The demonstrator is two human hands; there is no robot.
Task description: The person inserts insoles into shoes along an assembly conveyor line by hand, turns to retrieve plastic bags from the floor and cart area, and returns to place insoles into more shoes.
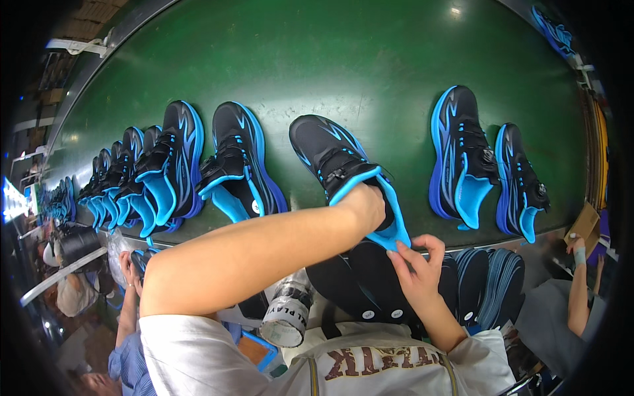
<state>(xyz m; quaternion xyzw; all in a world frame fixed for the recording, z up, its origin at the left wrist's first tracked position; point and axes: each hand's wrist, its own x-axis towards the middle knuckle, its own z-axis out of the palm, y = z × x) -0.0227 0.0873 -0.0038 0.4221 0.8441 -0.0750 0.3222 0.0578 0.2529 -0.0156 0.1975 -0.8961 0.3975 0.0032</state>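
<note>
A black sneaker with bright blue trim and lining lies tilted on the green table in front of me, its toe pointing away to the left. My left hand reaches into its opening. The fingers are hidden inside the shoe. At the heel, my right hand pinches the blue collar between thumb and fingers. Left of this shoe, a matching sneaker stands with its insole showing. Another sneaker and its narrower-looking neighbour stand to the right.
More sneakers line the green table to the left. Below its near edge are stacked black insoles and a tape-wrapped tube. A person's arm shows at right, another person's sleeve at lower left.
</note>
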